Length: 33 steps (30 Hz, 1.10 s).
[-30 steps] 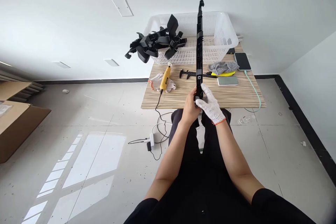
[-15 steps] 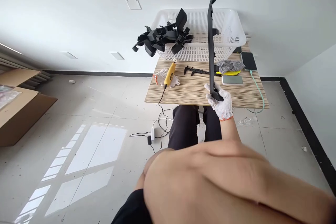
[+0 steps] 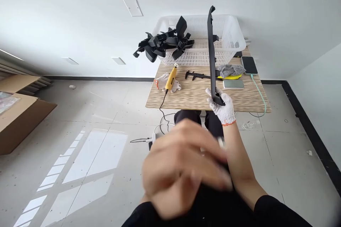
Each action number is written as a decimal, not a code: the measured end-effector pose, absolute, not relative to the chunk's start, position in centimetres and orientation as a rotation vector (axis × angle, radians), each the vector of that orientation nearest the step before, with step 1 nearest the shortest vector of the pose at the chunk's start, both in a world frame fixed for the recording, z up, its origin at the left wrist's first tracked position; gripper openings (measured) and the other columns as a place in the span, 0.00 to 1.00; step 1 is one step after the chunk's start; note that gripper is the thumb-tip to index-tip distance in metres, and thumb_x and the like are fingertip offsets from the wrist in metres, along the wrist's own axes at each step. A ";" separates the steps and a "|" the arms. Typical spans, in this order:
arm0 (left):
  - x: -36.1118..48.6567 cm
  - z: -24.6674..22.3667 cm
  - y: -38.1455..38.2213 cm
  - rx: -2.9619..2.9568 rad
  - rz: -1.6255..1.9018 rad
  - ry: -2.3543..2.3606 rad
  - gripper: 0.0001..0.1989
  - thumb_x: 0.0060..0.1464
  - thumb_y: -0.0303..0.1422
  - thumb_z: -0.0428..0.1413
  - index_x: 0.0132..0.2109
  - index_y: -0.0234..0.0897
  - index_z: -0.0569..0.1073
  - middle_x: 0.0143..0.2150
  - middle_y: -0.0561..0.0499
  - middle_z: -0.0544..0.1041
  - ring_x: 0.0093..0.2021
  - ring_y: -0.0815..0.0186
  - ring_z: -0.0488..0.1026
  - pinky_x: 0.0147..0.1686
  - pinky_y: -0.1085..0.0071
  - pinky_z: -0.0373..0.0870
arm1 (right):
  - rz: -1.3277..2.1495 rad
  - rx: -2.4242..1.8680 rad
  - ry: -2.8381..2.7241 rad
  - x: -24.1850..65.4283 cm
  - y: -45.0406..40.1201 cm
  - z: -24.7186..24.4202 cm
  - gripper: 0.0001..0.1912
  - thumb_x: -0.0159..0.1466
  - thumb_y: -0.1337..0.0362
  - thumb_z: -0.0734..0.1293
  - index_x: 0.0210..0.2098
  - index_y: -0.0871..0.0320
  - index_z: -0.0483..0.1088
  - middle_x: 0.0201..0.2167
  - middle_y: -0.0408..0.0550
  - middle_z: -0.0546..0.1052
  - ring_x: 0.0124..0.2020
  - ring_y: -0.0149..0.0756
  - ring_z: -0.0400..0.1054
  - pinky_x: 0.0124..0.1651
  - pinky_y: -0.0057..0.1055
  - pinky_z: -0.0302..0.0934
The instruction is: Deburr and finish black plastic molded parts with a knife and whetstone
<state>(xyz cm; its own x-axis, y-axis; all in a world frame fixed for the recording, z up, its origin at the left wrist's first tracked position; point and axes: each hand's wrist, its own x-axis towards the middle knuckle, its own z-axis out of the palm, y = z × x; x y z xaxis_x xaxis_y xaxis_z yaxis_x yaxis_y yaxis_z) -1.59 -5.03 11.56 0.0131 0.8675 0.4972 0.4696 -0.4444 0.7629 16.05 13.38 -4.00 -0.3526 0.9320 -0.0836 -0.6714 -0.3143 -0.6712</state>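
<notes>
My right hand, in a white knit glove with an orange cuff, grips the lower end of a long black plastic part that stands nearly upright over the table's front edge. My left hand is bare and close to the camera, low in the middle of the view. Motion smears its bent fingers, so whether they hold anything cannot be made out. A yellow rotary tool lies on a second white glove on the table. To the right of them is a black caliper.
Behind stands a white perforated basket, with black plastic parts heaped over its left side. A grey cloth, a yellow-handled item, a grey-green case and a cabled phone lie at the table's right. Cables run below.
The bare forearm that filled the lower view has drawn back, and my left hand now shows in the lower middle. My right hand still holds the black part, and the view has shifted slightly.
</notes>
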 end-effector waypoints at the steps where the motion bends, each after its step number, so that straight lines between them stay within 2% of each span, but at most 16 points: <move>1: -1.9 11.1 -3.0 1.964 1.435 1.266 0.13 0.63 0.43 0.49 0.48 0.70 0.74 0.43 0.53 0.81 0.49 0.55 0.79 0.47 0.41 0.79 | 1.833 -0.582 -0.688 15.9 13.2 -4.1 0.20 0.59 0.59 0.72 0.50 0.50 0.74 0.53 0.46 0.80 0.38 0.32 0.78 0.28 0.21 0.70; 2: -2.6 10.3 -0.6 1.917 1.408 1.327 0.12 0.64 0.40 0.52 0.51 0.62 0.74 0.50 0.52 0.80 0.55 0.57 0.77 0.56 0.44 0.76 | 1.805 -0.597 -0.718 15.8 13.1 -4.1 0.21 0.58 0.60 0.73 0.51 0.50 0.74 0.53 0.46 0.79 0.41 0.34 0.79 0.30 0.22 0.71; 3: -3.5 9.1 1.9 1.850 1.385 1.462 0.14 0.64 0.38 0.53 0.55 0.55 0.73 0.56 0.50 0.78 0.59 0.57 0.74 0.61 0.46 0.73 | 1.777 -0.617 -0.740 15.6 12.9 -4.1 0.22 0.57 0.61 0.73 0.51 0.50 0.74 0.53 0.46 0.79 0.43 0.36 0.79 0.32 0.24 0.72; 6: -6.6 4.0 9.1 1.597 1.226 1.889 0.21 0.61 0.37 0.54 0.61 0.41 0.66 0.64 0.40 0.70 0.65 0.51 0.68 0.64 0.47 0.68 | 1.728 -0.716 -0.741 15.2 12.5 -4.0 0.20 0.57 0.61 0.73 0.49 0.54 0.74 0.49 0.50 0.81 0.44 0.41 0.79 0.32 0.27 0.74; 8: -8.2 0.6 12.7 1.463 1.024 2.211 0.26 0.57 0.33 0.58 0.61 0.35 0.65 0.64 0.33 0.68 0.67 0.45 0.65 0.67 0.45 0.62 | 1.708 -0.782 -0.703 14.9 12.5 -3.7 0.18 0.58 0.61 0.73 0.47 0.56 0.74 0.45 0.52 0.82 0.39 0.38 0.79 0.26 0.24 0.69; 10: -9.1 -1.5 14.7 1.487 0.850 2.417 0.28 0.57 0.36 0.59 0.62 0.31 0.65 0.66 0.29 0.65 0.68 0.39 0.61 0.67 0.43 0.59 | 1.695 -0.820 -0.666 14.8 12.8 -3.4 0.16 0.58 0.61 0.73 0.45 0.56 0.74 0.40 0.50 0.82 0.31 0.32 0.76 0.20 0.20 0.61; 13: -9.8 -2.1 16.0 1.522 0.651 2.592 0.24 0.62 0.38 0.54 0.60 0.27 0.67 0.65 0.26 0.66 0.66 0.36 0.62 0.64 0.45 0.62 | 1.711 -0.906 -0.650 14.9 13.3 -3.0 0.14 0.60 0.55 0.72 0.41 0.57 0.74 0.26 0.43 0.76 0.18 0.22 0.60 0.14 0.18 0.47; 16: -10.5 -1.1 16.4 1.536 0.492 2.614 0.23 0.64 0.40 0.51 0.57 0.25 0.69 0.61 0.25 0.71 0.65 0.35 0.63 0.62 0.46 0.62 | 1.814 -0.978 -0.655 15.4 13.7 -2.8 0.19 0.62 0.48 0.70 0.40 0.58 0.74 0.18 0.37 0.64 0.14 0.20 0.47 0.12 0.19 0.36; 19: -11.4 0.1 16.3 1.541 0.549 2.515 0.21 0.65 0.44 0.48 0.52 0.29 0.72 0.54 0.27 0.75 0.61 0.39 0.67 0.57 0.49 0.66 | 1.887 -0.959 -0.649 15.8 13.8 -2.6 0.19 0.63 0.47 0.70 0.40 0.58 0.73 0.17 0.36 0.61 0.14 0.20 0.45 0.13 0.20 0.35; 21: -11.5 1.1 15.8 1.382 0.713 2.269 0.21 0.66 0.48 0.46 0.44 0.36 0.74 0.42 0.35 0.77 0.49 0.48 0.74 0.46 0.57 0.71 | 1.915 -0.971 -0.638 15.8 13.8 -2.4 0.18 0.65 0.49 0.69 0.39 0.58 0.72 0.17 0.36 0.62 0.14 0.20 0.46 0.12 0.19 0.35; 22: -11.4 1.6 15.4 1.270 0.800 2.085 0.21 0.66 0.50 0.46 0.41 0.38 0.73 0.36 0.40 0.75 0.41 0.55 0.74 0.39 0.61 0.70 | 1.914 -0.981 -0.621 15.7 13.8 -2.3 0.16 0.65 0.50 0.69 0.39 0.58 0.72 0.17 0.37 0.62 0.13 0.20 0.47 0.12 0.19 0.35; 24: -10.6 3.0 14.5 1.084 0.921 1.681 0.23 0.65 0.53 0.46 0.37 0.40 0.71 0.28 0.48 0.68 0.28 0.65 0.66 0.29 0.67 0.65 | 1.902 -0.964 -0.588 15.5 14.0 -2.2 0.14 0.67 0.53 0.68 0.38 0.58 0.71 0.17 0.38 0.64 0.14 0.20 0.48 0.12 0.18 0.36; 25: -10.0 3.9 14.0 1.026 0.963 1.509 0.23 0.66 0.54 0.46 0.37 0.40 0.71 0.26 0.50 0.64 0.25 0.68 0.61 0.26 0.68 0.62 | 1.883 -0.938 -0.561 15.5 14.2 -2.2 0.12 0.67 0.54 0.68 0.37 0.58 0.70 0.18 0.38 0.65 0.14 0.20 0.49 0.12 0.18 0.37; 28: -7.3 6.7 13.4 0.965 1.064 1.217 0.26 0.66 0.56 0.46 0.36 0.38 0.68 0.25 0.54 0.56 0.24 0.72 0.52 0.23 0.70 0.57 | 1.910 -0.897 -0.508 15.3 15.3 -2.2 0.13 0.67 0.53 0.68 0.37 0.57 0.69 0.17 0.38 0.65 0.13 0.20 0.48 0.11 0.19 0.38; 30: -5.3 8.6 14.2 0.974 1.163 1.200 0.26 0.68 0.55 0.45 0.36 0.37 0.67 0.26 0.54 0.54 0.24 0.74 0.53 0.24 0.72 0.57 | 1.914 -0.906 -0.500 15.3 16.0 -2.2 0.15 0.67 0.52 0.68 0.38 0.58 0.70 0.17 0.39 0.67 0.13 0.21 0.49 0.10 0.19 0.38; 33: -2.6 10.9 17.4 1.007 1.263 1.196 0.23 0.70 0.52 0.45 0.38 0.36 0.66 0.26 0.54 0.56 0.25 0.75 0.55 0.25 0.72 0.58 | 1.828 -0.855 -0.465 15.2 16.7 -2.3 0.13 0.67 0.55 0.70 0.41 0.59 0.70 0.23 0.43 0.74 0.15 0.20 0.55 0.11 0.17 0.43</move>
